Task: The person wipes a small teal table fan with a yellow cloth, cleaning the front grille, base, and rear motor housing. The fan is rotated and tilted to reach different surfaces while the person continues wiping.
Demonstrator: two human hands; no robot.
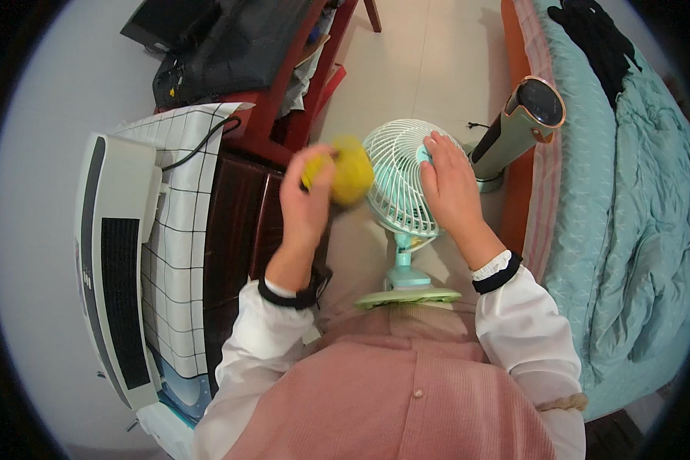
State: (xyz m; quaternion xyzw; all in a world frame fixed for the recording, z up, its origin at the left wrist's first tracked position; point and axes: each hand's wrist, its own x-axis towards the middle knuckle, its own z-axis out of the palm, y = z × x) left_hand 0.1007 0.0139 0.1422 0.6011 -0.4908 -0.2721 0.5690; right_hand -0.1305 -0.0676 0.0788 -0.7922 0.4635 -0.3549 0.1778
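A yellow cloth point(352, 171), blurred by motion, is bunched in my left hand point(309, 192). It is at the left rim of a desk fan's white wire grille point(399, 172); I cannot tell whether it touches. My right hand point(451, 187) lies flat over the grille's right side, its fingertips by the round pale-blue hub cap point(424, 154). Turquoise blades show through the wires. Below the fan head are a light-blue neck point(403, 259) and a pale-green base point(408, 297), close in front of my body.
Left stands a dark wooden cabinet point(236, 213) with a checked cloth point(178, 299) and a white appliance with a black vent point(121, 276). A reddish wooden table point(259, 115) is beyond. Right are a tower-shaped appliance point(517, 135) and a bed with a teal quilt point(638, 241).
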